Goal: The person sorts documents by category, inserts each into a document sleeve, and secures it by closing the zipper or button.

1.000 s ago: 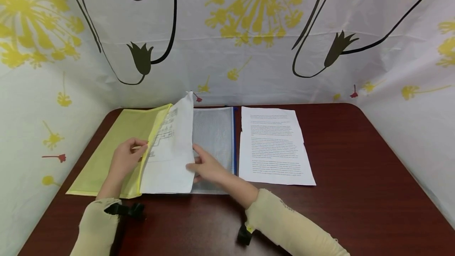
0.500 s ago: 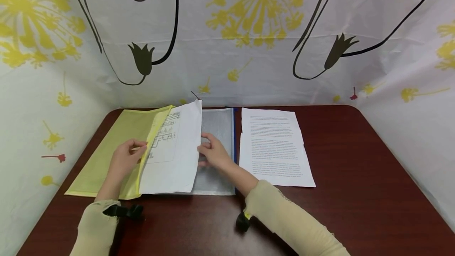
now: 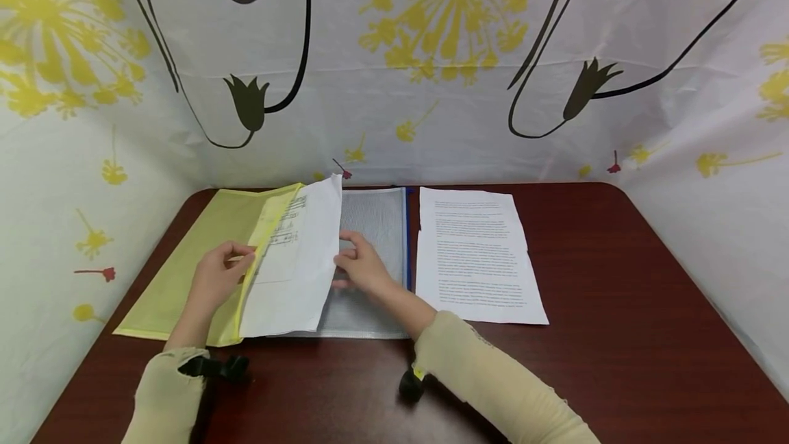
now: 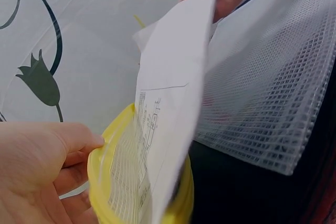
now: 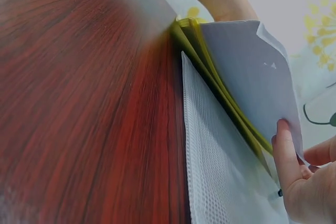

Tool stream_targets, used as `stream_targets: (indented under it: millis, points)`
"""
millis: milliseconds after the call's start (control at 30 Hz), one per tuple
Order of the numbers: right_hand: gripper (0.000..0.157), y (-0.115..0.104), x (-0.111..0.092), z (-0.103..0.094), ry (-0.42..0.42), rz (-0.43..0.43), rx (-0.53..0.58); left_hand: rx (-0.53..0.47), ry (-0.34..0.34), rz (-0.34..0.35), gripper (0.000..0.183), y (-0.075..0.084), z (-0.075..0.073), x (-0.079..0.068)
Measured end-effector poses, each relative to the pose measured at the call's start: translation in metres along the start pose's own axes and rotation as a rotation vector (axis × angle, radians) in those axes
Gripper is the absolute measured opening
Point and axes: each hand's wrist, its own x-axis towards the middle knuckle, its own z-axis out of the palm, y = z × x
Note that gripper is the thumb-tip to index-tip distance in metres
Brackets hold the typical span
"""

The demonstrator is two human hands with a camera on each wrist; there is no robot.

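Observation:
My left hand [image 3: 220, 267] pinches the open edge of a yellow mesh zip folder [image 3: 203, 252]; the left wrist view shows thumb and fingers on its yellow border. From that opening sticks a white paper [image 3: 302, 273] with a printed diagram, its left part inside the folder. On the paper's right edge, my right hand [image 3: 365, 262] grips it between thumb and fingers, holding that edge raised. In the right wrist view the paper's underside [image 5: 252, 72] is plain. Whether it is one sheet or more, I cannot tell.
A clear mesh folder [image 3: 376, 218] with a blue zip lies beneath the paper, on the dark red wooden table [image 3: 616, 334]. To its right lies a printed text sheet [image 3: 474, 252]. A patterned white cloth [image 3: 394, 88] hangs behind and at both sides.
The paper and my right hand shifted right and away from me, then back left, so the paper's near right corner now sits further left. My left hand stays put on the folder edge.

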Motion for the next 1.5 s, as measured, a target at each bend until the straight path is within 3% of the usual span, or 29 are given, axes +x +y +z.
stream_targets:
  millis: [433,800,1267,1500]
  points:
    - [0.047,0.001,0.004,0.018,0.028,-0.002,0.054,0.012,0.006,-0.005,0.031,0.004,-0.001,-0.002]
    - [0.042,0.005,0.008,0.034,-0.012,0.001,0.08,0.002,0.008,-0.017,0.031,0.006,0.002,0.002]
    - [0.036,0.008,0.027,0.052,-0.034,0.019,0.05,-0.001,0.015,-0.042,0.031,0.006,0.005,0.004]
    - [0.037,0.005,0.034,0.063,-0.038,0.021,-0.056,-0.03,0.019,-0.045,0.031,0.007,0.006,0.006]
